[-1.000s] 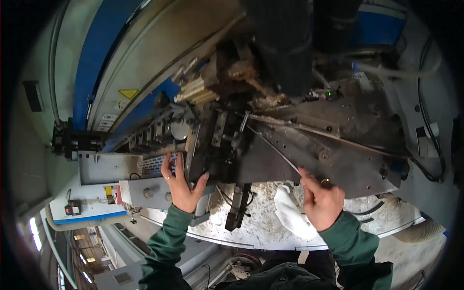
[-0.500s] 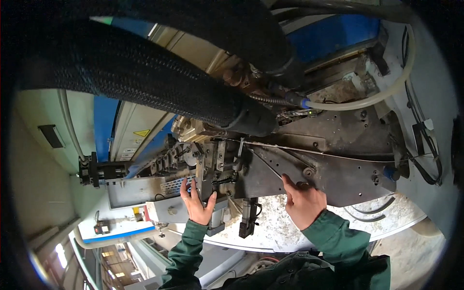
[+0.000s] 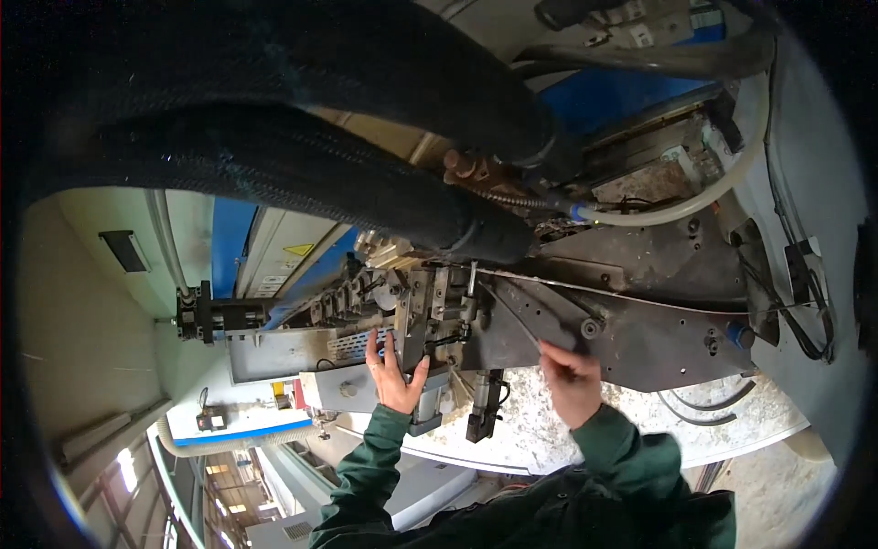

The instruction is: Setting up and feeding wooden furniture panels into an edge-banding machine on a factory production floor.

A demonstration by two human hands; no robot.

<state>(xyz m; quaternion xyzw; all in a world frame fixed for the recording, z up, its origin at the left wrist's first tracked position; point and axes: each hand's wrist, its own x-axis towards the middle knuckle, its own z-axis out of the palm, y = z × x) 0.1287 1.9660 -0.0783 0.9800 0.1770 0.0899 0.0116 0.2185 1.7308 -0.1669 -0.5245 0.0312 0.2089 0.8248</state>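
Note:
My left hand (image 3: 397, 377) has its fingers spread, and its fingertips rest on the edge of a metal machine block (image 3: 416, 343). Nothing shows in its grasp. My right hand (image 3: 572, 381) is closed, with thumb and forefinger pinching the near end of a thin metal rod (image 3: 517, 320). The rod slants away to the upper left over a dark steel plate (image 3: 640, 343), its far tip near a small upright silver cylinder (image 3: 472, 280). Whether that tip sits in anything, I cannot tell. The right hand is slightly blurred.
Thick black sleeved hoses (image 3: 366, 183) cross overhead from the left. A pale hose (image 3: 722, 197) curves at the right. A thin metal strip (image 3: 585, 285) runs along the plate. Below lies a white debris-covered surface (image 3: 530, 412) with curved dark strips (image 3: 704, 416). A black cylinder (image 3: 485, 412) hangs beneath the block.
The view has shifted, so the machine appears farther right. My right hand still pinches the rod's end, at a slightly different angle. My left hand stays spread at the block.

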